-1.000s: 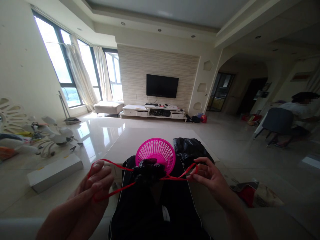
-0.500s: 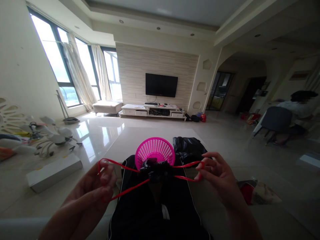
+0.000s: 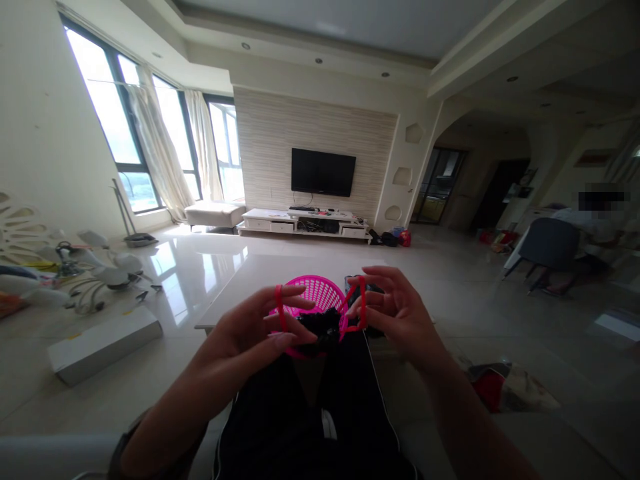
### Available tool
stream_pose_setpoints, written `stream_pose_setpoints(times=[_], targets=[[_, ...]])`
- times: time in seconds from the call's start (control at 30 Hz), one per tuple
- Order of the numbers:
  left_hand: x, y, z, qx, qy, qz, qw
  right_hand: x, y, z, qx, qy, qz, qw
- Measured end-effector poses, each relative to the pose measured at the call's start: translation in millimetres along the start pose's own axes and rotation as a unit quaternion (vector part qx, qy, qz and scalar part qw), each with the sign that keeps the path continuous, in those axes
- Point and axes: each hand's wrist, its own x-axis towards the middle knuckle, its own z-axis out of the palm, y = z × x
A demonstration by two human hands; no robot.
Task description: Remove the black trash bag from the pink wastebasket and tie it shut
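My left hand (image 3: 250, 333) and right hand (image 3: 395, 310) are up close together over my lap, each with a loop of the red drawstring (image 3: 361, 307) hooked around its fingers, which curl on the cord rather than spread. Between them sits the gathered neck of the black bag (image 3: 320, 327), in front of the pink basket (image 3: 313, 293) at the near edge of the white surface (image 3: 240, 293).

I think the main risk is the cord: both loops ride on only 1 or 2 fingers, so a loop could slide off a fingertip if I let it go slack (I can't tell how taut it is). An uneven pull could also drag the bag sideways into the basket, which looks light enough to tip or skid. The thin plastic at the neck might tear under a sharp tug.
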Motion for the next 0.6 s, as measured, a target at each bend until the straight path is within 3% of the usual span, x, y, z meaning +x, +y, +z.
stream_pose_setpoints(times=[0.17,0.33,0.43,0.6], targets=[[37,21,19,0.032,-0.058,0.018,0.998,34,11,20,0.011,-0.047,0.034,0.998],[63,30,30,0.089,-0.117,0.059,0.987,61,21,28,-0.017,-0.138,0.021,0.990],[68,27,26,0.109,-0.102,0.079,0.986,77,19,24,-0.046,-0.166,0.019,0.985],[81,10,2,0.152,-0.007,0.098,0.983,112,9,7,-0.105,-0.080,-0.010,0.991]])
